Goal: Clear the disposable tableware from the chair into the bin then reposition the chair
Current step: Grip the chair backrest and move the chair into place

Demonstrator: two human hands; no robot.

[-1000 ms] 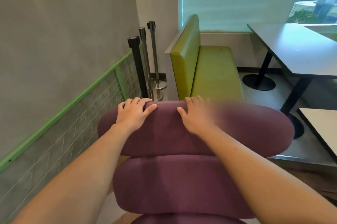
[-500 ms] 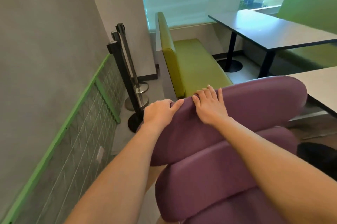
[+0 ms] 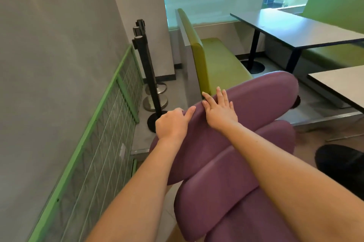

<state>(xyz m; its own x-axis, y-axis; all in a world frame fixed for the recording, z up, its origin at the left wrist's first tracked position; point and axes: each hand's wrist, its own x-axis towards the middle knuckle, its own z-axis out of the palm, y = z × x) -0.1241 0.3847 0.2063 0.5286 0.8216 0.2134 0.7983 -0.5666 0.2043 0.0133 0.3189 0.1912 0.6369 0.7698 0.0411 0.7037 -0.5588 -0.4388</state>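
Both hands sit on the purple chair's (image 3: 232, 115) top roll, long axis slanting up-right: left hand (image 3: 173, 122) fingers curled over its near end, right hand (image 3: 220, 109) fingers flat, spread.

Your two hands rest on the top roll of the chair (image 3: 246, 104), the left hand (image 3: 173, 123) at its left end and the right hand (image 3: 220, 110) just beside it, further right. A second roll lies below the top one. Behind the chair stands a booth seat (image 3: 216, 60), its back toward the left. Left of the seat, three barrier posts (image 3: 145, 68) stand in a row near the wall (image 3: 49, 45). To your right are two tables (image 3: 307, 29), the far one behind the near one.
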